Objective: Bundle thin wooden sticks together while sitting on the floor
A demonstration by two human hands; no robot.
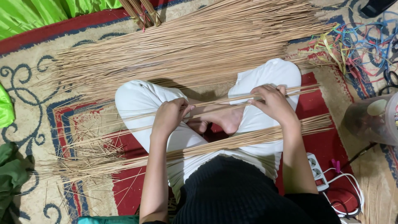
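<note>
both hands (pixel 170 116) (pixel 271 101) pinching thin sticks (pixel 224 101), perhaps several

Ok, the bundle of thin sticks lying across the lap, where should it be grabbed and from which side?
Judging by its pose, grip the lap bundle near its middle, coming down from above. It lies flat and long across both white-trousered legs, and its left end fans out loosely, so a middle grip should balance it. Both the left hand and right hand currently hold a few other sticks.
</note>
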